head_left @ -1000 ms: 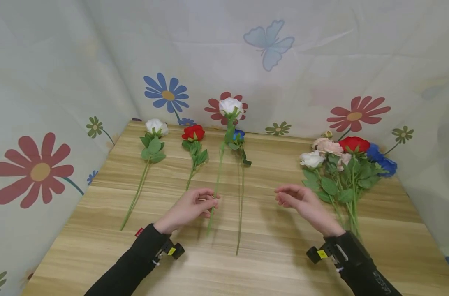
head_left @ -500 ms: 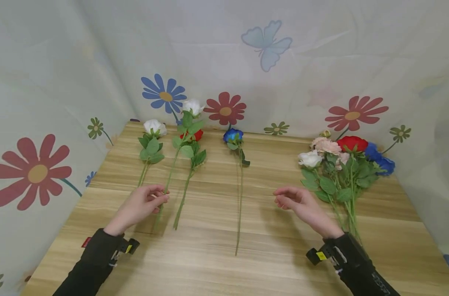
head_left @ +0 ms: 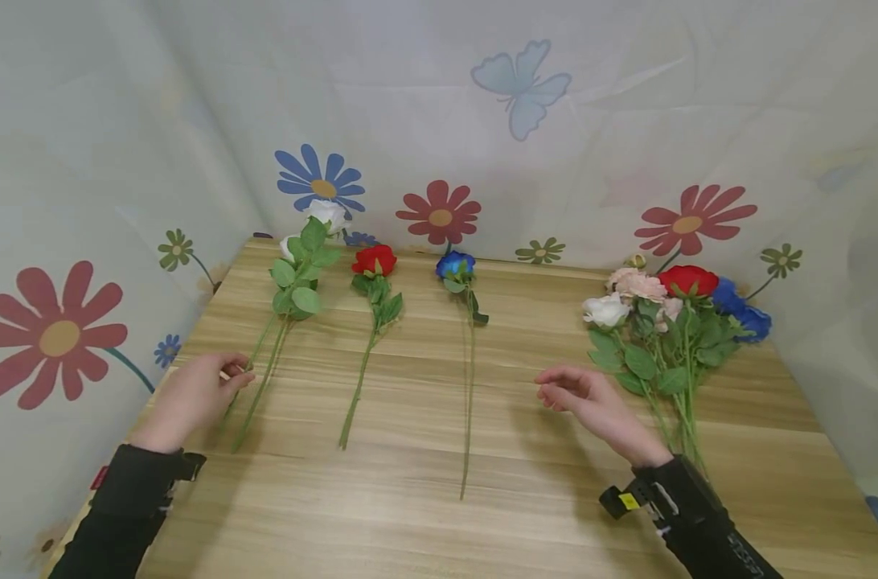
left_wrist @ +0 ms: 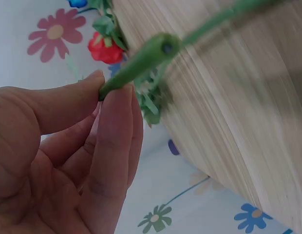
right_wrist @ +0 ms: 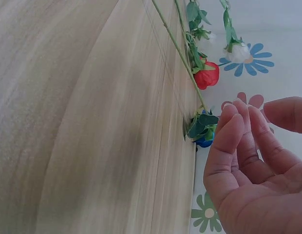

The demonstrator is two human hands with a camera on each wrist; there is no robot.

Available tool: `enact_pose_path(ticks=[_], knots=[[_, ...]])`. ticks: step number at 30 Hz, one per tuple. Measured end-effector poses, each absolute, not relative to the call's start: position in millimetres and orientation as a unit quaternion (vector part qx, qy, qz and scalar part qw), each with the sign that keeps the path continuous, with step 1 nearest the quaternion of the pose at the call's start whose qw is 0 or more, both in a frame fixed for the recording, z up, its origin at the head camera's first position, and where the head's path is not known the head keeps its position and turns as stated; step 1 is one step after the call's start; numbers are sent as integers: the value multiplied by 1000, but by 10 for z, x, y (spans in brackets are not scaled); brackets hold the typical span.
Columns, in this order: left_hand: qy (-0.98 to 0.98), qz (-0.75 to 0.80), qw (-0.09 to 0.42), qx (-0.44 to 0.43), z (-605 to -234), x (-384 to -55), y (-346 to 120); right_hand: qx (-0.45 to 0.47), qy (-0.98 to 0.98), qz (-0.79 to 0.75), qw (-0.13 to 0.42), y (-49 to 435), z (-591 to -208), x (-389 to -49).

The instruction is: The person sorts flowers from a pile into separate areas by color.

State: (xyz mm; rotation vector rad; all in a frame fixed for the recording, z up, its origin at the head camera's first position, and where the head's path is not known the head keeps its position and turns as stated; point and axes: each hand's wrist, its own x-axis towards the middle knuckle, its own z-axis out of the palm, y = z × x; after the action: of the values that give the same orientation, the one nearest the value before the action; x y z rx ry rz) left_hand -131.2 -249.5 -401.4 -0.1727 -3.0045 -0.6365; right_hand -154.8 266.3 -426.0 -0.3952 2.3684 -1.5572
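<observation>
At the table's left side my left hand [head_left: 200,398] pinches the green stem of a white rose [head_left: 326,215] between thumb and fingers. In the left wrist view the stem's cut end [left_wrist: 165,48] points toward the camera. This rose is above another white rose [head_left: 288,248], which lies on the table and is partly hidden by its leaves. My right hand [head_left: 601,408] hovers over the table with loosely bent fingers, holding nothing. A red rose [head_left: 374,260] and a blue rose [head_left: 456,264] lie apart between the hands.
On the right lies a bunch of flowers [head_left: 688,338] with white, pink, red and blue heads, its stems partly behind the right hand. The wooden table [head_left: 403,515] ends at a white curtain [head_left: 381,96] printed with flowers and a butterfly.
My left hand has carried the white rose leftward, from beside the blue rose, past the red rose, to over the other white rose. The right hand has stayed in place.
</observation>
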Motion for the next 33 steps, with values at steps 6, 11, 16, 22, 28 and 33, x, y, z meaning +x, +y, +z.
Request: enact_pose_path(ticks=[6,11,16,22,28,33], knots=[[-982,-178,39,-54,-4100,-1397,-2597,-141,822,-534,140,2643,-4300,-1545],[-987,-155,20,-38,-4226,-1467,-2663,-139,815,-543,150,2607,-4320,-1531],[-987,-159,-8,-22,-4295,-1519,-2681,-136,804,-557,156,2562,-4335,-1531],[-988,-154,-10,-11,-4301,-1545,-2615,-139,806,-555,153,2529,-4365,-1546],[-990,-143,-1,-5,-4330,-1590,-2460,-136,809,-552,151,2510,-4355,-1535],[-992,-127,-6,10,-4394,-1620,-2396,-142,808,-550,156,2487,-4338,-1531]])
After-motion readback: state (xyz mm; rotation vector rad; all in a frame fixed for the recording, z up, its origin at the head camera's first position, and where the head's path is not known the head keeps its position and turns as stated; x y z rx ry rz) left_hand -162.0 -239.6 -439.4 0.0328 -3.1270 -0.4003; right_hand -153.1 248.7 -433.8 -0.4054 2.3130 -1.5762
